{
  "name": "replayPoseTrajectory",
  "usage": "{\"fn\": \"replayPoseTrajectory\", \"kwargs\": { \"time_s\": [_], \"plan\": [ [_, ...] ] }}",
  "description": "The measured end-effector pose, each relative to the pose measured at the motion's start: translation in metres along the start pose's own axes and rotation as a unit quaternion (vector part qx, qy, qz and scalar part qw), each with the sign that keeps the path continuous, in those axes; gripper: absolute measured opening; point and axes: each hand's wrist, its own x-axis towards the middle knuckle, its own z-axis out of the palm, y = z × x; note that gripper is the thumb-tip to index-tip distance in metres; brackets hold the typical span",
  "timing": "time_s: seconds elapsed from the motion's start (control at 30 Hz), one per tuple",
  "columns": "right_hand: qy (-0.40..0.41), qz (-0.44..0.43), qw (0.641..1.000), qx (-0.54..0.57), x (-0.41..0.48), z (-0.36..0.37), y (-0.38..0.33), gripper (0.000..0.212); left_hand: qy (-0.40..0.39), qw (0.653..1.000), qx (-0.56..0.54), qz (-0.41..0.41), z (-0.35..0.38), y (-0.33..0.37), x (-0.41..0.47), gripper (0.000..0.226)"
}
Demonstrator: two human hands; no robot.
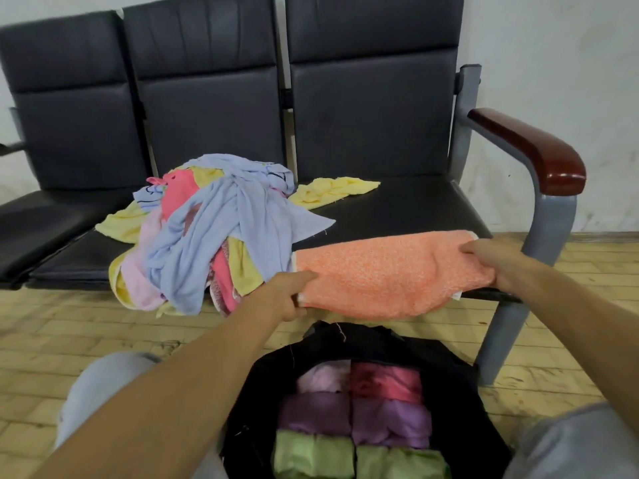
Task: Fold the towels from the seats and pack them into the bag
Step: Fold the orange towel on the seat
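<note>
Orange towel [390,274]: held over seat [415,209] edge.
Left hand [287,299]: fingers pinched on its 9 o'clock end.
Right hand [491,261]: fingers closed on 3 o'clock end.

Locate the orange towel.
Head view: the orange towel lies on the front edge of the rightmost seat, gripped at its ends by the left hand and right hand, right of the towel pile.
</note>
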Motion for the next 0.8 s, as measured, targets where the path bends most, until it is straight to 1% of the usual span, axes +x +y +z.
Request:
{"fn": "replayPoseTrajectory", "kwargs": {
  "time_s": [0.03,0.1,0.17,0.23,0.3,0.33,0.4,0.43,0.57,0.6,0.67,0.73,0.77,0.8],
  "plan": [
    [-0.008,0.000,1.000,0.000,0.000,0.003,0.000,0.046,-0.015,1.000,-0.018,-0.013,-0.009,0.007,-0.002,0.021],
    [-0.029,-0.003,1.000,-0.007,0.002,0.008,0.001,0.044,-0.017,0.999,-0.040,-0.012,-0.020,0.021,-0.003,0.025],
    [-0.054,0.010,0.998,-0.013,0.002,0.013,0.001,0.044,-0.005,0.998,-0.057,0.021,-0.026,0.038,-0.004,0.019],
    [-0.079,0.026,0.996,-0.013,0.004,0.016,0.001,0.046,0.004,0.997,-0.035,0.076,-0.026,0.058,-0.009,0.012],
    [-0.104,0.039,0.994,0.005,0.008,0.017,0.002,0.049,0.019,0.991,0.015,0.133,-0.013,0.080,-0.018,0.013],
    [-0.113,0.046,0.992,0.019,0.008,0.018,0.002,0.049,0.033,0.986,0.034,0.159,-0.001,0.091,-0.021,0.010],
    [-0.126,0.053,0.990,0.046,0.008,0.019,0.004,0.046,0.043,0.975,0.074,0.205,0.028,0.106,-0.030,0.011],
    [-0.129,0.054,0.989,0.056,0.008,0.019,0.004,0.041,0.034,0.971,0.103,0.215,0.045,0.110,-0.034,0.014],
    [-0.135,0.057,0.985,0.093,0.011,0.016,0.007,0.017,-0.048,0.951,0.220,0.213,0.112,0.100,-0.047,0.010],
    [-0.136,0.058,0.984,0.102,0.012,0.016,0.007,0.012,-0.055,0.944,0.244,0.214,0.127,0.093,-0.045,0.011],
    [-0.137,0.063,0.982,0.116,0.013,0.014,0.007,0.013,-0.067,0.928,0.289,0.225,0.152,0.077,-0.041,0.018],
    [-0.143,0.066,0.980,0.121,0.015,0.013,0.009,0.019,-0.089,0.910,0.331,0.234,0.170,0.062,-0.035,0.013],
    [-0.148,0.065,0.979,0.122,0.014,0.013,0.009,0.022,-0.100,0.901,0.353,0.232,0.177,0.055,-0.031,0.017],
    [-0.153,0.063,0.978,0.125,0.015,0.012,0.009,0.025,-0.110,0.893,0.376,0.223,0.181,0.048,-0.026,0.026]
  ]
}}
